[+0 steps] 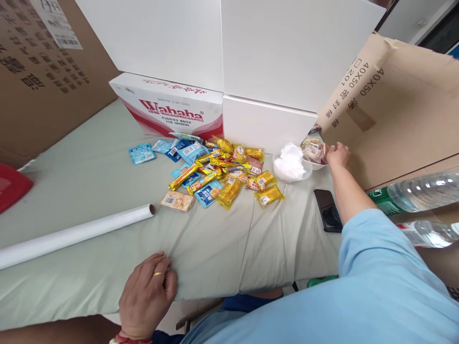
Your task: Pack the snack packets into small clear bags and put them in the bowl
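Note:
My right hand (pixel 338 155) reaches to the far right of the table. Its fingers close on the edge of a brown snack packet (pixel 314 152) lying in a white bowl (pixel 319 166); the fingertips are partly hidden. Beside it stands a clear plastic bowl (pixel 305 173) with a crumpled white plastic bag (pixel 291 161) in it. My left hand (pixel 147 291) rests at the table's front edge, fingers curled together, with nothing visible in it. Mid-table lies a pile of snacks: yellow packets (pixel 229 191), blue packets (pixel 209 193), yellow stick wrappers (pixel 205 181) and a pale cracker packet (pixel 177 201).
A white Wahaha carton (pixel 172 107) and white panels (pixel 268 123) stand behind the pile. A white roll (pixel 79 234) and a red object (pixel 12 186) lie left. Near my right arm are a black phone (pixel 327 210), plastic bottles (pixel 423 193) and a cardboard box (pixel 398 114).

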A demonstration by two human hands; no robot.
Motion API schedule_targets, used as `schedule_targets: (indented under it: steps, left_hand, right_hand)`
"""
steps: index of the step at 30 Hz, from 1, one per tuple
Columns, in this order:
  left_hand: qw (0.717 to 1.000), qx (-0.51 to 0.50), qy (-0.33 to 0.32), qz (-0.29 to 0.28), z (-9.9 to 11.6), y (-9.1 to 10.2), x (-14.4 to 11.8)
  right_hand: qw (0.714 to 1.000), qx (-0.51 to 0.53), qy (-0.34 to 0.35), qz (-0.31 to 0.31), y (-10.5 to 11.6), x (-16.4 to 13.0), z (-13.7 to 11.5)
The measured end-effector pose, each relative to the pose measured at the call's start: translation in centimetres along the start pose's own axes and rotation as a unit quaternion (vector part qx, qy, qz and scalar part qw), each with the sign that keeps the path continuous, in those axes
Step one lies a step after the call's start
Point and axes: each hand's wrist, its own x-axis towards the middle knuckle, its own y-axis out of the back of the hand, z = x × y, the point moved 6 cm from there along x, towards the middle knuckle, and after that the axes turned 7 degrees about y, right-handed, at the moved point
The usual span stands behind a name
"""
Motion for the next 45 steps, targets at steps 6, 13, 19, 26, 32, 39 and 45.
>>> schedule_targets:
  steps: [6, 13, 19, 26, 32, 39, 45]
  left_hand:
    - [1.0, 0.008, -0.003, 0.002, 0.1, 0.0, 0.0]
    - [1.0, 0.002, -0.018, 0.016, 0.4, 0.2, 0.0]
    - [1.0, 0.004, -0.016, 0.02, 0.3, 0.2, -0.3]
    - [0.999, -0.039, 0.034, -0.001, -0.4, -0.6, -1.1]
    - [0.979, -0.16, 0.125, 0.004, -1.1, -0.1, -0.8]
    - [0.735, -0.573, 0.318, -0.176, 4.0, -0.2, 0.2]
    - [0.535, -0.682, 0.433, -0.247, 6.2, -2.8, -1.8]
  right_hand:
    - [0.996, 0.007, -0.069, -0.05, -1.1, -1.2, -0.7]
    - [0.998, 0.039, -0.022, 0.04, 3.4, -1.8, -6.6]
    - [0.994, 0.001, 0.074, -0.076, 1.2, -4.2, -13.9]
    - [0.989, 0.137, 0.009, 0.054, 6.5, -4.4, -14.4]
    - [0.882, 0.464, -0.079, -0.009, 9.0, -13.2, -18.1]
    - [0.813, 0.512, -0.059, -0.27, 5.0, -34.3, -28.8]
    - [0.749, 0.553, -0.104, -0.349, 3.2, -40.2, -32.6]
